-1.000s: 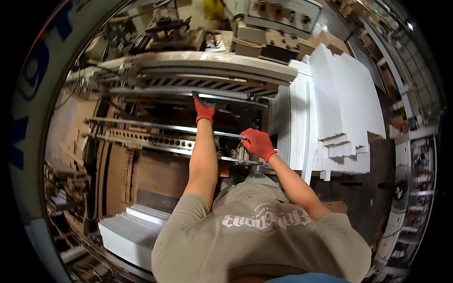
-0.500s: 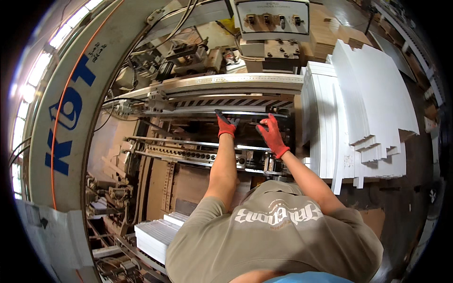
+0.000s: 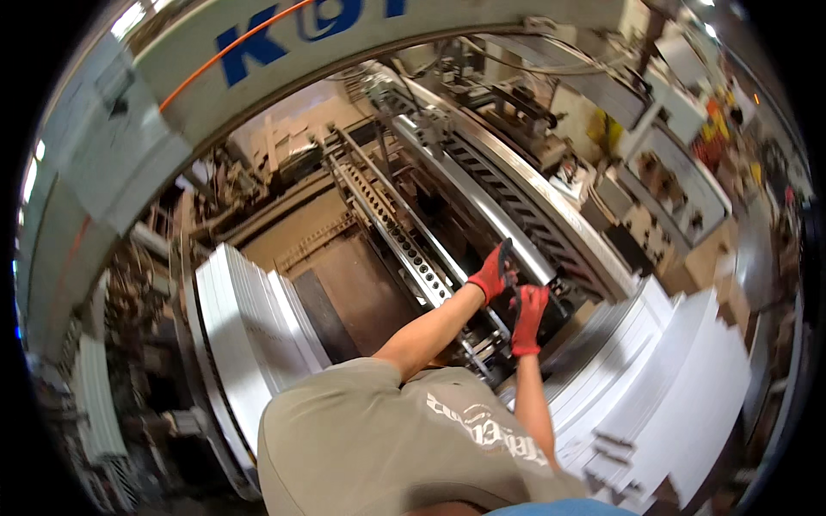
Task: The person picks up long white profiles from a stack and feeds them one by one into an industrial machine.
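Note:
Both my hands wear red gloves with dark fingertips and reach into a large machine, close together near the right end of a shiny metal roller [image 3: 486,211]. My left hand [image 3: 491,274] is beside the roller, one finger stretched out and the others spread toward my right hand. Just nearer to me and to the right, my right hand [image 3: 527,318] has its fingers curled in. Whatever may be between its fingertips is too small and blurred to make out. A perforated metal bar [image 3: 391,228] runs slantwise to the left of my hands.
White sheets stand stacked at the left [image 3: 249,310], and more white stacked sheets [image 3: 680,378] lie at the right. A striped bar [image 3: 516,198] runs behind the roller. Overhead spans a pale machine beam [image 3: 482,17] with an orange cable. A control box [image 3: 675,185] is at the far right.
My view has turned left, so the machine now lies slantwise. My hands have come closer together at the roller's right end, and the right fingers are more curled in.

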Available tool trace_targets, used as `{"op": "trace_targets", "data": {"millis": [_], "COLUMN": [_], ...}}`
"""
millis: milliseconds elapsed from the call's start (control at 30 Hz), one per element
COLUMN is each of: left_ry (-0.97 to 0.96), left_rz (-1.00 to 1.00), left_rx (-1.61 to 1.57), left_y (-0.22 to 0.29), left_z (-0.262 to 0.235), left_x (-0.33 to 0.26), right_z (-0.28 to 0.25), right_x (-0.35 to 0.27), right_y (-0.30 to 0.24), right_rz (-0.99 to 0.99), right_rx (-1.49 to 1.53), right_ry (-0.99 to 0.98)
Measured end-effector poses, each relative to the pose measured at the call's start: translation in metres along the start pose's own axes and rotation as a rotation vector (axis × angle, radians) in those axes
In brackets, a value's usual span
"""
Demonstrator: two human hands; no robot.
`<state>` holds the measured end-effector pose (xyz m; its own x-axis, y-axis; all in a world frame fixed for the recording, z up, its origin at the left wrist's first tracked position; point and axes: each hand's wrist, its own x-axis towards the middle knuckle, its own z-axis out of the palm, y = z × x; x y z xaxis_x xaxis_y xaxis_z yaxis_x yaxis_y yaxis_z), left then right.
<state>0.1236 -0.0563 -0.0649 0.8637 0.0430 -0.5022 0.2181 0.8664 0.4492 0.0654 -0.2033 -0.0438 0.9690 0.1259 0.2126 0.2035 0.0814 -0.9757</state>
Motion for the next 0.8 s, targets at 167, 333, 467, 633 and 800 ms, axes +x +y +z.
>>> {"op": "trace_targets", "data": {"millis": [167, 333, 467, 633, 800], "left_ry": [0.081, 0.561, 0.530, 0.633, 1.069], "left_rz": [0.311, 0.688, 0.732, 0.843, 0.756], "left_rx": [0.241, 0.400, 0.622, 0.937, 1.168], "left_y": [-0.013, -0.005, 0.036, 0.044, 0.010], "left_z": [0.004, -0.023, -0.056, -0.123, -0.187], "left_x": [-0.019, -0.087, -0.180, -0.283, -0.362], "right_z": [-0.018, -0.043, -0.037, -0.030, -0.023], "right_x": [-0.058, -0.085, -0.081, -0.065, -0.046], "right_y": [-0.047, -0.077, -0.071, -0.045, -0.003], "right_rz": [0.166, -0.117, -0.181, -0.193, -0.275], "right_rx": [0.007, -0.414, -0.715, -0.975, -0.860], "right_ry": [-0.325, -0.475, -0.353, -0.456, -0.528]}}
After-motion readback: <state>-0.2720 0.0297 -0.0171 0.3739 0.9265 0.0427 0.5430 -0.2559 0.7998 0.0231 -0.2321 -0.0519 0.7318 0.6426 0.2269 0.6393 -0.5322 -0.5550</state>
